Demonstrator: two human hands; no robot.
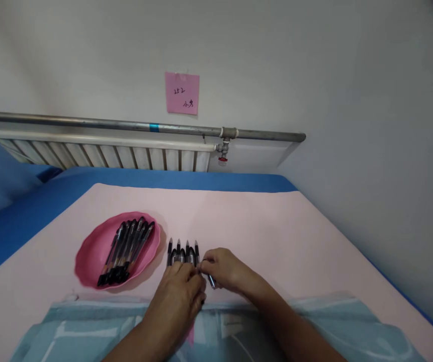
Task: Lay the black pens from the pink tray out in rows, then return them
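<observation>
A row of several black-and-clear pens (pixel 182 254) lies on the pink table surface, some with bare tips pointing away from me and some with the rounded dark ends pointing away. My left hand (pixel 180 291) is closed over the near part of this row and hides it. Close against it, at the row's right end, my right hand (pixel 222 269) pinches a pen (pixel 211 281), of which a short dark, shiny part shows below the fingers. To the left, a pink scalloped bowl (pixel 84 261) holds a slanted bundle of similar capped pens (pixel 125 251).
The pink sheet (pixel 254 216) covers a blue table (pixel 186 178). Behind it are a white radiator (pixel 125 156), a metal pipe (pixel 106 123) with a red-handled valve (pixel 223 160), and a pink note (pixel 182 93) on the wall. Light blue patterned cloth (pixel 99 327) lies along the near edge.
</observation>
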